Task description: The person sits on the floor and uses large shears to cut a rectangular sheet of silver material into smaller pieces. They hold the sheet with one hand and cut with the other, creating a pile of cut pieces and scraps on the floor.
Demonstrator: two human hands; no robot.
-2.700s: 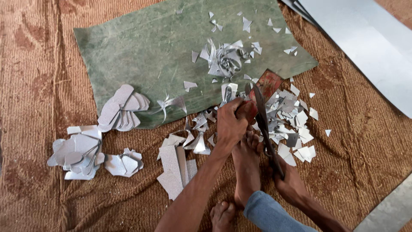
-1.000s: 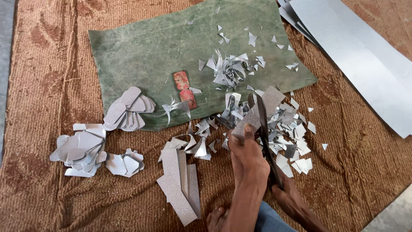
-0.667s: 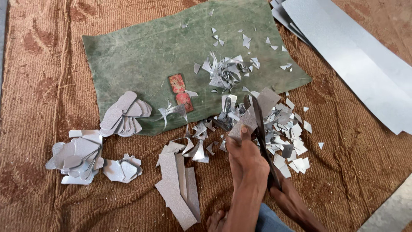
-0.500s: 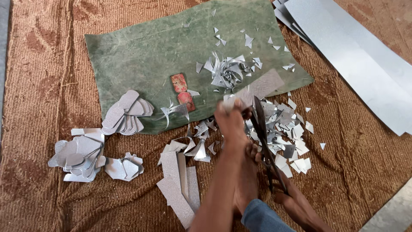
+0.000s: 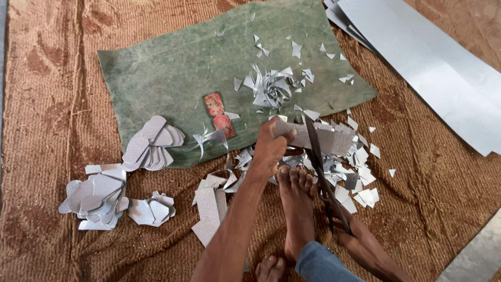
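My left hand (image 5: pixel 270 150) grips the left end of a flat grey sheet-metal piece (image 5: pixel 330 139), holding it just above the floor. Long dark metal shears (image 5: pixel 319 166) cross this piece, the blade tip pointing away from me. My right hand (image 5: pixel 359 239) is closed on the shear handles low at the right, partly hidden by my blue trouser leg (image 5: pixel 321 262). My bare foot (image 5: pixel 295 201) rests between the two hands, toes near the sheet piece. Several small metal offcuts (image 5: pixel 360 180) lie under and around the blades.
A green cloth (image 5: pixel 198 78) lies on the brown woven mat (image 5: pixel 47 130), with curled metal scraps (image 5: pixel 271 91) and a small red packet (image 5: pixel 219 110) on it. Cut rounded metal shapes (image 5: pixel 152 142) and piles (image 5: pixel 99 196) lie left. Large metal sheets (image 5: pixel 433 68) lie top right.
My left hand has moved up and left, off the shears, and now holds the sheet piece laid flat across the blade. The shears stay in about the same place.
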